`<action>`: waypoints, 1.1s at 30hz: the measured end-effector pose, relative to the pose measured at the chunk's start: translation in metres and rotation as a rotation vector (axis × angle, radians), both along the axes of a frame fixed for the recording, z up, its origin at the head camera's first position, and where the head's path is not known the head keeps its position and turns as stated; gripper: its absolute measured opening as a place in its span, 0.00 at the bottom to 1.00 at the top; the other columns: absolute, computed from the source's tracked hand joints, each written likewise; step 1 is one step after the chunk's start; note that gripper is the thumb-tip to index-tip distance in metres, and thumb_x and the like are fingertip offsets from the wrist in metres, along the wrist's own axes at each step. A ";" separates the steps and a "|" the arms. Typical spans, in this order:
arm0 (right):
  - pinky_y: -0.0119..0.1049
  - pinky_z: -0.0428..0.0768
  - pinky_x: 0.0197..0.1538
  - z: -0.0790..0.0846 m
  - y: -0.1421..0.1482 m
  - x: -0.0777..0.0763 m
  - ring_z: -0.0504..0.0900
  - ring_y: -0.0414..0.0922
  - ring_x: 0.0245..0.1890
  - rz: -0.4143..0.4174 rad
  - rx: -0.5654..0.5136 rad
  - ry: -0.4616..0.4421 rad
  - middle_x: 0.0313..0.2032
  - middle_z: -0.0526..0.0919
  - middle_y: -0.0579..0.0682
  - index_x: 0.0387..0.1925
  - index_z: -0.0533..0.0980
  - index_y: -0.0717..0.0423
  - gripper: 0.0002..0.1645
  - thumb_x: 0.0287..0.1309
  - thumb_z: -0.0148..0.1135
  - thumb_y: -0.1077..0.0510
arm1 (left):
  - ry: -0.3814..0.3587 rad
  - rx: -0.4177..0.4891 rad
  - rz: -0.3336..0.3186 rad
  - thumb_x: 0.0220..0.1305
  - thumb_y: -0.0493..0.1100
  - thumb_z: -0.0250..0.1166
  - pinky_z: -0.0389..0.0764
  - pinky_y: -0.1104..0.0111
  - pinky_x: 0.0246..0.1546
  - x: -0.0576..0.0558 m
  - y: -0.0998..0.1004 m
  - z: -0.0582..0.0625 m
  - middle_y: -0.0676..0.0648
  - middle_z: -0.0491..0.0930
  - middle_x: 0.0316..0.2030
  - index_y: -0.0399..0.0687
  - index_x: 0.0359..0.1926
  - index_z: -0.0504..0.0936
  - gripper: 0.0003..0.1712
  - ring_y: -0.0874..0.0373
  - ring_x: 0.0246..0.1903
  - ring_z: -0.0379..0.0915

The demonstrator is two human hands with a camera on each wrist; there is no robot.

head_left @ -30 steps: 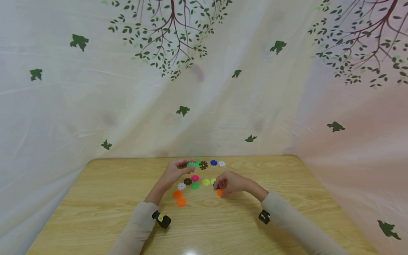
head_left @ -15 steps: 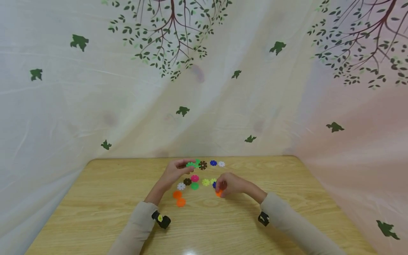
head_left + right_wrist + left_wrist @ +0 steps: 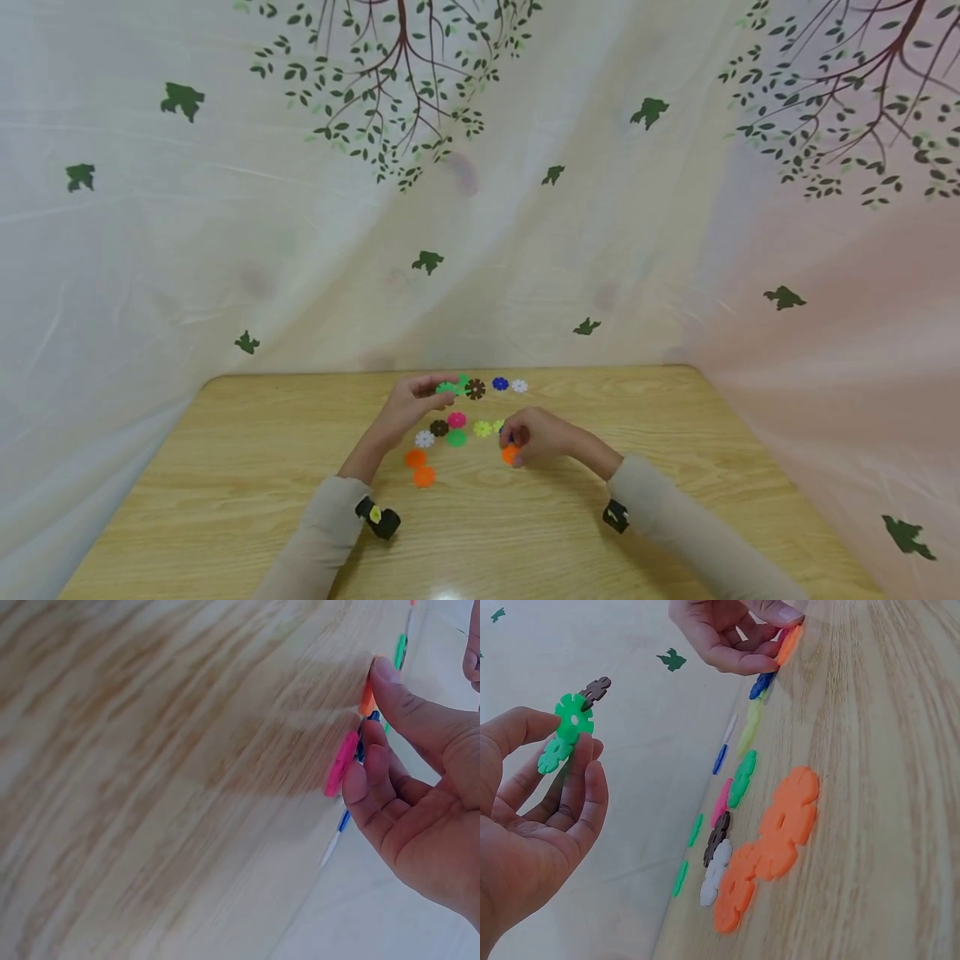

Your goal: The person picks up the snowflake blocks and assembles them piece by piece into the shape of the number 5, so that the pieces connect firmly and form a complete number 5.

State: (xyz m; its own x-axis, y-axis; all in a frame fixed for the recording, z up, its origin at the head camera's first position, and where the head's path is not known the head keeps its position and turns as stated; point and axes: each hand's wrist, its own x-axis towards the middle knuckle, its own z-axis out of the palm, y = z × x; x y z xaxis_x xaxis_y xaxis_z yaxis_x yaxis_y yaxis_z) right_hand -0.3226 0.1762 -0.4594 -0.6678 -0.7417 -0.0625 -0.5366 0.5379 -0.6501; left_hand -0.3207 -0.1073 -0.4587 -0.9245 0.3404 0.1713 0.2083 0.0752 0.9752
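Observation:
My left hand [image 3: 401, 408] pinches two joined green snowflake discs [image 3: 585, 721] between thumb and fingers, raised off the table. A brown snowflake disc [image 3: 597, 689] slots into their far end. My right hand [image 3: 543, 435] is low over the table, its thumb and index finger pinching an orange snowflake disc [image 3: 510, 455] at its edges. Right beside those fingertips are a blue disc [image 3: 373, 715] and a pink disc [image 3: 343, 763]; the right hand hides the pink one in the head view.
Between the hands lie pink [image 3: 457, 420], dark brown [image 3: 439, 427], white [image 3: 424, 438], green [image 3: 456, 438] and yellow [image 3: 482, 428] discs. Two orange discs [image 3: 787, 821] are nearer me. Farther back are a blue disc [image 3: 500, 383] and a white one [image 3: 520, 386]. A printed curtain [image 3: 480, 317] hangs behind the table.
My right hand has shifted slightly left and its fingers have closed in around the orange disc. The pink disc beside it has gone out of sight. My left hand keeps its hold, nearly still.

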 end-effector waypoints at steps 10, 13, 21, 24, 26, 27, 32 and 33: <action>0.25 0.74 0.33 -0.003 -0.004 0.000 0.72 0.33 0.28 -0.005 -0.011 0.025 0.28 0.81 0.51 0.34 0.81 0.61 0.15 0.45 0.79 0.68 | -0.012 0.018 0.007 0.70 0.39 0.65 0.78 0.40 0.59 0.002 0.001 0.003 0.32 0.83 0.50 0.36 0.60 0.81 0.20 0.37 0.50 0.80; 0.26 0.76 0.33 -0.003 -0.007 0.001 0.73 0.34 0.28 -0.020 -0.028 -0.011 0.29 0.82 0.50 0.34 0.79 0.62 0.16 0.44 0.78 0.70 | -0.010 0.019 0.013 0.70 0.39 0.66 0.78 0.40 0.59 0.002 0.001 0.003 0.39 0.85 0.46 0.36 0.60 0.81 0.20 0.37 0.49 0.80; 0.27 0.77 0.36 0.001 -0.015 0.007 0.76 0.38 0.32 -0.064 -0.079 -0.047 0.32 0.82 0.52 0.35 0.78 0.63 0.12 0.51 0.73 0.71 | -0.013 0.022 0.010 0.70 0.38 0.65 0.77 0.39 0.60 0.002 0.001 0.002 0.29 0.81 0.52 0.30 0.62 0.78 0.23 0.38 0.49 0.80; 0.27 0.77 0.37 0.001 -0.015 0.006 0.76 0.38 0.32 -0.070 -0.093 -0.044 0.33 0.84 0.52 0.36 0.79 0.63 0.09 0.55 0.72 0.69 | -0.017 0.027 0.006 0.71 0.37 0.64 0.76 0.38 0.60 0.001 0.001 0.002 0.25 0.79 0.54 0.31 0.62 0.78 0.23 0.35 0.51 0.79; 0.27 0.78 0.39 0.001 -0.015 0.004 0.77 0.37 0.33 -0.070 -0.107 -0.036 0.33 0.85 0.53 0.37 0.80 0.63 0.08 0.56 0.72 0.68 | -0.013 0.030 0.003 0.71 0.37 0.64 0.76 0.38 0.60 0.000 0.001 0.002 0.26 0.79 0.53 0.30 0.62 0.77 0.23 0.31 0.52 0.77; 0.27 0.79 0.39 0.001 -0.014 0.002 0.78 0.37 0.33 -0.068 -0.112 -0.024 0.33 0.85 0.53 0.37 0.80 0.63 0.08 0.56 0.71 0.68 | -0.011 0.030 0.002 0.71 0.38 0.64 0.76 0.38 0.60 0.000 0.001 0.001 0.26 0.80 0.53 0.31 0.62 0.78 0.22 0.32 0.52 0.78; 0.27 0.81 0.40 0.003 -0.013 -0.001 0.78 0.33 0.33 -0.079 -0.137 0.030 0.34 0.86 0.54 0.39 0.81 0.64 0.08 0.57 0.70 0.70 | 0.002 0.020 0.008 0.71 0.40 0.65 0.78 0.40 0.59 -0.002 -0.001 0.001 0.30 0.81 0.51 0.32 0.62 0.79 0.22 0.33 0.51 0.79; 0.28 0.81 0.40 0.003 -0.012 -0.001 0.78 0.33 0.33 -0.086 -0.141 0.038 0.33 0.85 0.55 0.40 0.81 0.64 0.09 0.57 0.70 0.70 | 0.002 0.018 0.009 0.71 0.40 0.65 0.78 0.41 0.59 -0.002 -0.001 0.000 0.29 0.81 0.51 0.33 0.62 0.79 0.22 0.33 0.51 0.79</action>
State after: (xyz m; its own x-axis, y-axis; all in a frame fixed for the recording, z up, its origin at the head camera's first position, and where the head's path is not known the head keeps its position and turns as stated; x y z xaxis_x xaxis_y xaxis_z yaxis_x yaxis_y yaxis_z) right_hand -0.3237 0.1638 -0.4561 -0.7294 -0.6811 0.0647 -0.5180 0.4880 -0.7026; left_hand -0.3230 -0.1081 -0.4582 -0.9274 0.3286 0.1787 0.2093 0.0598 0.9760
